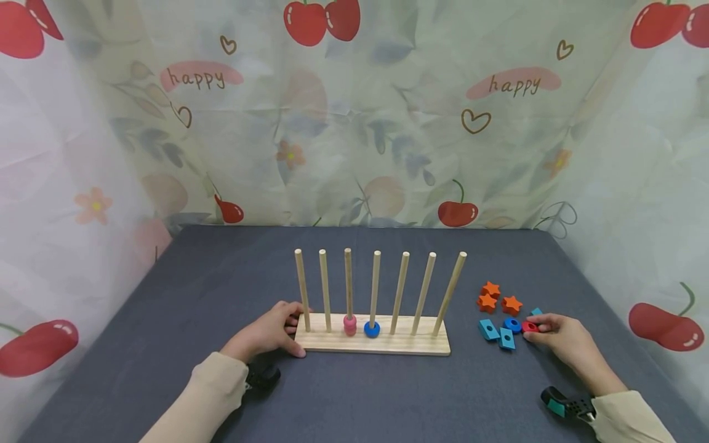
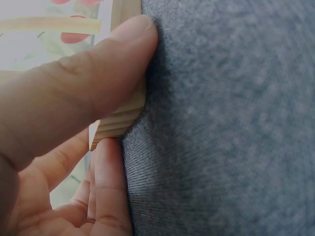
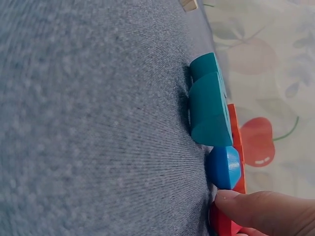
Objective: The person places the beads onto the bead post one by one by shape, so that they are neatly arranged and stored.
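Observation:
A wooden base (image 1: 338, 343) with a row of several upright pegs stands mid-table. On its third peg from the left sits a pink bead (image 1: 349, 325), and on the fourth a blue bead (image 1: 372, 330). My left hand (image 1: 272, 332) grips the base's left end, thumb (image 2: 123, 44) along the front edge and fingers behind the end. At the right, my right hand (image 1: 566, 340) pinches a red bead (image 1: 529, 327) between thumb and fingers, low over the cloth. Close beside it lies a loose blue bead (image 1: 512, 325), also seen in the right wrist view.
Left of the right hand lie light-blue blocks (image 1: 488, 330), with another (image 1: 535, 312) partly behind its fingertips. Orange star beads (image 1: 512, 306) lie farther back. Dark cloth (image 1: 221, 271) covers the table; printed curtains (image 1: 343, 123) hang behind and at both sides.

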